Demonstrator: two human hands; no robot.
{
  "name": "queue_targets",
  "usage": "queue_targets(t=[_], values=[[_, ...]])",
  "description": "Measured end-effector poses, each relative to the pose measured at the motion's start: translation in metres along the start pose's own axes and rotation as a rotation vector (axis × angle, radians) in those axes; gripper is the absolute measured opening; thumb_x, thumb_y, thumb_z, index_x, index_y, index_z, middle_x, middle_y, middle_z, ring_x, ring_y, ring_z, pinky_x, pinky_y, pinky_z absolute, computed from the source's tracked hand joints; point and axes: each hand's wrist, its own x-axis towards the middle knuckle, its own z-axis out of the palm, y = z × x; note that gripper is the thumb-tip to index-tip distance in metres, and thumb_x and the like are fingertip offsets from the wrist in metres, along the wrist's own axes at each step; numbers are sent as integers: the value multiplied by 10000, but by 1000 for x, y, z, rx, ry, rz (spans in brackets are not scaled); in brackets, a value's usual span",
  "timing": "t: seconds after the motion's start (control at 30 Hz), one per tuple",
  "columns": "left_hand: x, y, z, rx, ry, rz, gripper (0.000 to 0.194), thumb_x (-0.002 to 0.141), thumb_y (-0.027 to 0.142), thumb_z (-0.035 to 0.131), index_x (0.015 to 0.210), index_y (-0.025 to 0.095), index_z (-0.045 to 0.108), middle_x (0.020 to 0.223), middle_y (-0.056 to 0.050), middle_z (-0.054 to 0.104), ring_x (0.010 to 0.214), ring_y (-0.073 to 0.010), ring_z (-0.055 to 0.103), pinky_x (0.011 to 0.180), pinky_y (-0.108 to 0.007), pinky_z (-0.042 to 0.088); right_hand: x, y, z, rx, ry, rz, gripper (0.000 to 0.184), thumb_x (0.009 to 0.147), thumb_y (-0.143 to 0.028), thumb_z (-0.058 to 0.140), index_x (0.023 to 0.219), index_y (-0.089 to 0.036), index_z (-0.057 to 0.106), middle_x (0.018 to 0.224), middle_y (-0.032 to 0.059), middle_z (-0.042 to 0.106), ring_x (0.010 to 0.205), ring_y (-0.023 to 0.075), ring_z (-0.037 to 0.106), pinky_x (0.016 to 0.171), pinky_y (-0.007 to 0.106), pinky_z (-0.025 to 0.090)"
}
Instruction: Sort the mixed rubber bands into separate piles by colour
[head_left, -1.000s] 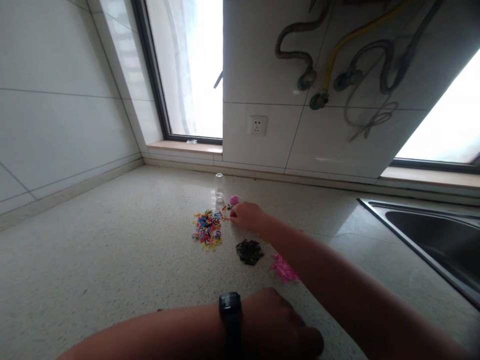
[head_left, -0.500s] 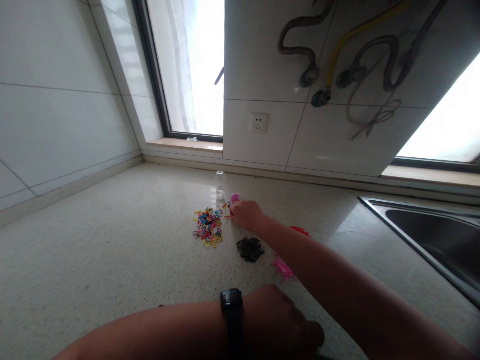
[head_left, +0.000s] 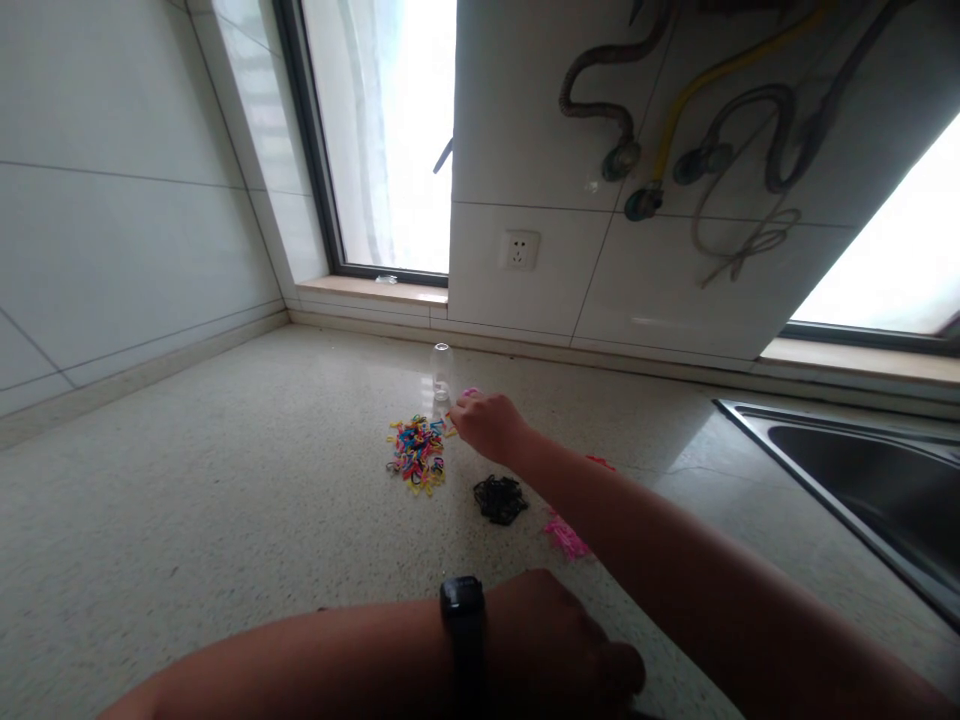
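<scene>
My right hand reaches across the counter with its fingers pinched together low over the surface. A few loose coloured rubber bands lie at its fingertips; whether one is between them is too small to tell. Just left is a heap of mixed-colour rubber bands. A clear plastic cup stands behind. A bit of pink shows past my knuckles. Black bands, pink bands and partly hidden red bands lie near my right forearm. My left hand, below a black watch, is curled at the bottom, fingers mostly hidden.
A steel sink is set into the speckled counter at the right. Along the back stands a tiled wall with a socket, hoses and a yellow pipe. A window is at the back left.
My right hand has shifted slightly left and nearer the loose bands, covering more of the pink behind it. My left hand stays almost where it was.
</scene>
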Motion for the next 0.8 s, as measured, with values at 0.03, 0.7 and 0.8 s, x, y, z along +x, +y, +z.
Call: queue_targets(t=[0.03, 0.7, 0.8], values=[[0, 0, 0, 5, 3, -2, 259, 931, 476, 540, 1006, 229, 557, 673, 40, 670, 623, -151, 672, 445, -257, 299, -2, 1, -3, 11, 12, 14, 290, 979, -201, 403, 952, -142, 686, 1011, 136, 714, 950, 269, 658, 726, 322, 497], [-3, 3, 1, 30, 46, 18, 137, 915, 365, 534, 954, 239, 569, 659, 44, 662, 593, -147, 642, 453, -291, 294, -178, 87, -5, 1343, 593, 716, 259, 723, -403, 771, 784, -172, 672, 575, -34, 556, 508, 95, 464, 491, 243, 370], [-3, 5, -1, 32, 40, 10, 128, 893, 326, 549, 985, 239, 569, 671, 45, 663, 596, -152, 641, 470, -292, 320, -183, 86, 1, 1490, 631, 695, 249, 721, -388, 786, 782, -178, 666, 581, -46, 551, 494, 80, 462, 473, 225, 357]])
